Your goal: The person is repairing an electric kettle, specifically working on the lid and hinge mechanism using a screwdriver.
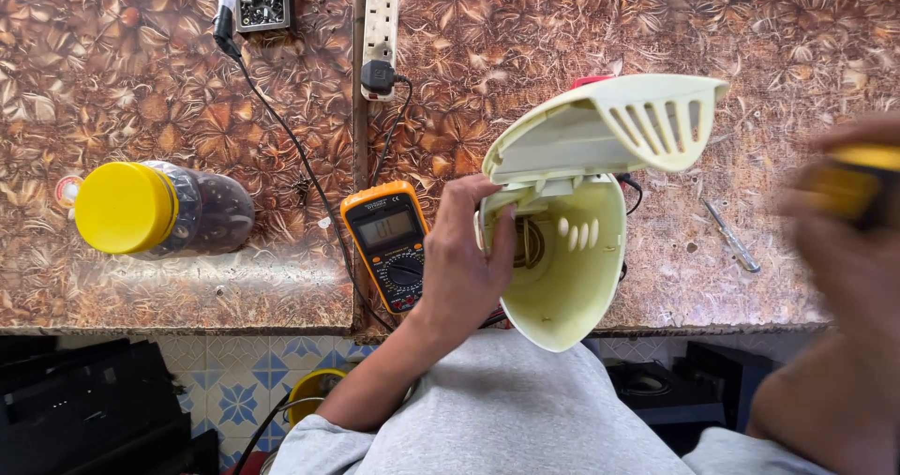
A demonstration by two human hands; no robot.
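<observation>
Grey multimeter screen [386, 228], yellow-capped bottle [164, 210]

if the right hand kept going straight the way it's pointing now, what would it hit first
The right hand, blurred and gripping something yellow, seems to point left toward the cream kettle. That would likely come first, though depth is unclear.

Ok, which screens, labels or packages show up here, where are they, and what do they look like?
Multimeter: on the table, just left of the left hand; orange casing, grey rectangular screen, round dial below.
Bottle: table's left side; clear plastic, dark contents, yellow cap.
Sticker: beside the bottle; small, round, mostly hidden.
</observation>
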